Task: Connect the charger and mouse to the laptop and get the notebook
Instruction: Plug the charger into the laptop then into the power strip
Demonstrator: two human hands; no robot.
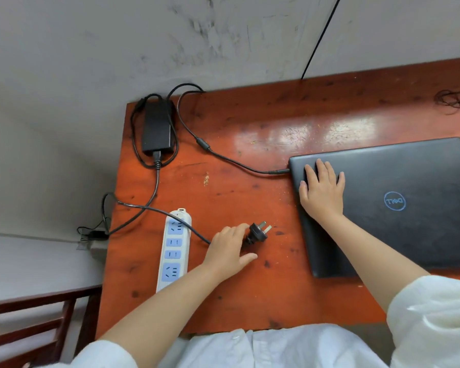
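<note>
**Mains plug under the left hand, laptop steadied by the right**

I see the charger's plug [258,232] lying on the red tabletop [250,160], between the white power strip [174,248] on the left and the closed laptop [398,205] on the right. Its prongs point right, away from the strip. I judge the plug light and rigid, a hard moulded body that gives a sure grip on its flat sides; the metal prongs are no place to hold. The cable [170,212] behind it looks springy and will likely tug the plug back, so I would take the body itself, not the cord.

My left hand [230,252] lies over the cable end of the plug. Its fingers [237,229] are loosely curled and touching the plug's rear, with the thumb spread out toward the near side; I cannot tell whether they have closed on it yet.

My right hand [322,188] rests flat on the far-left corner of the laptop lid, fingers a little spread, gripping nothing. The lid looks smooth, so the machine could slide under a push.

The charger brick [157,128] sits at the far-left corner of the tabletop, and its thin lead already runs into the laptop's left edge. Neither mouse nor notebook is in view.
</note>
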